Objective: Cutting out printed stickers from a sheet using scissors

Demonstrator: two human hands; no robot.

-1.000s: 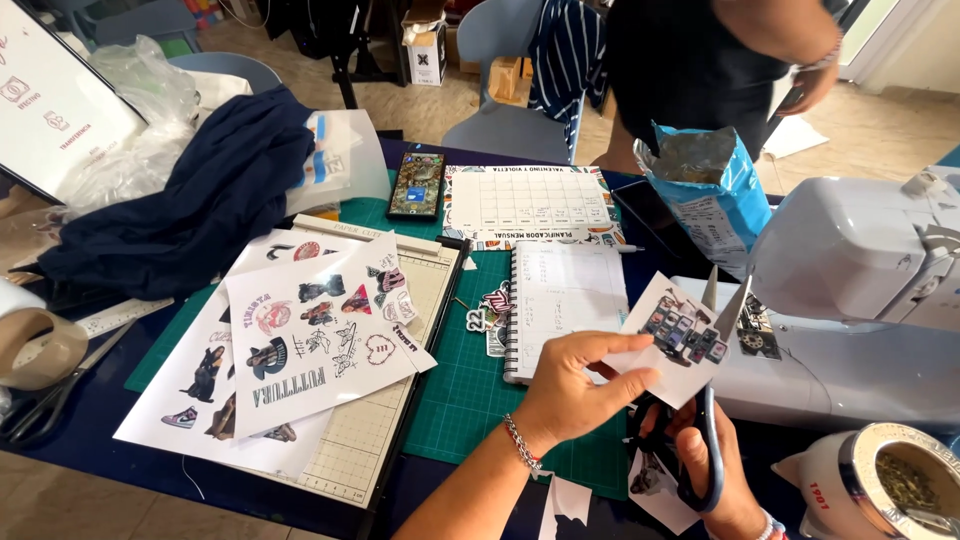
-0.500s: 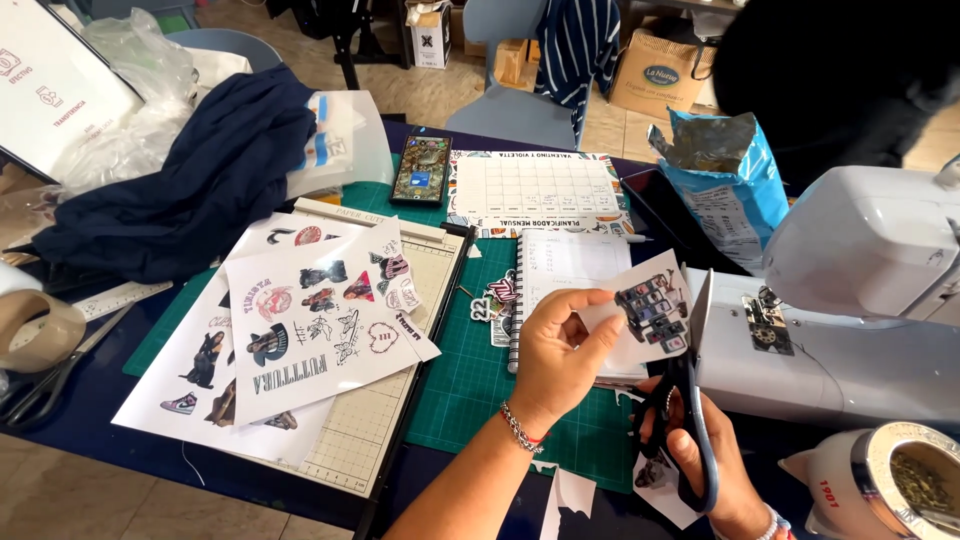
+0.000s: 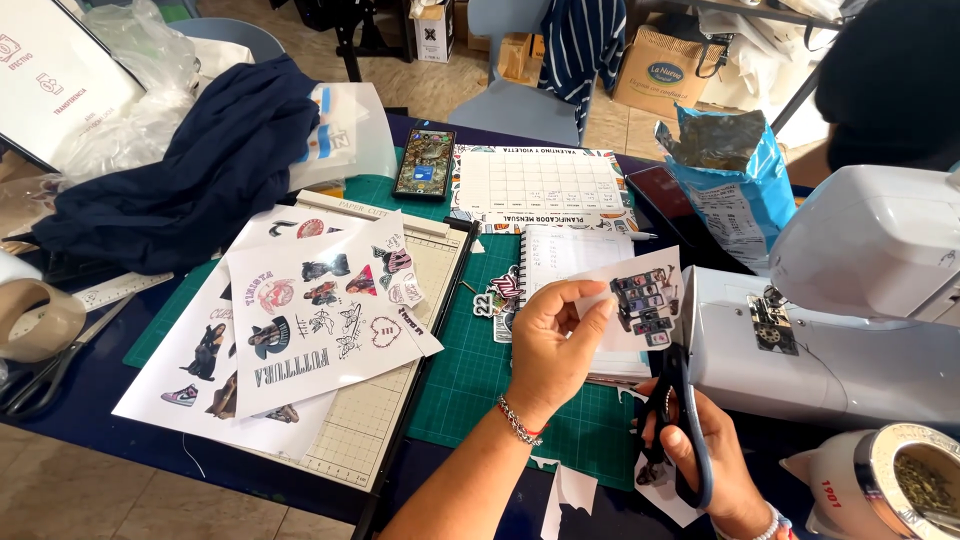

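Upper left of the frame: white sign board with red lettering, tilted; beside it crumpled clear plastic and a dark navy garment heaped on the table. Left edge: roll of brown tape, black scissors handles below it. Centre left: white sticker sheets with coloured printed figures, overlapping on a cream paper trimmer, itself on a green cutting mat. Upper centre: black phone beside a white grid planner sheet; spiral notebook below. Centre: left hand, beaded bracelet at wrist, thumb and fingers pinching a small white printed cutout raised above the notebook. Lower centre right: right hand closed through the loops of blue-handled scissors, blades at the cutout's lower edge. Upper right: opened blue foil bag, brown cardboard box with oval blue label behind. Right: white sewing machine. Lower right corner: white cup of green herb.
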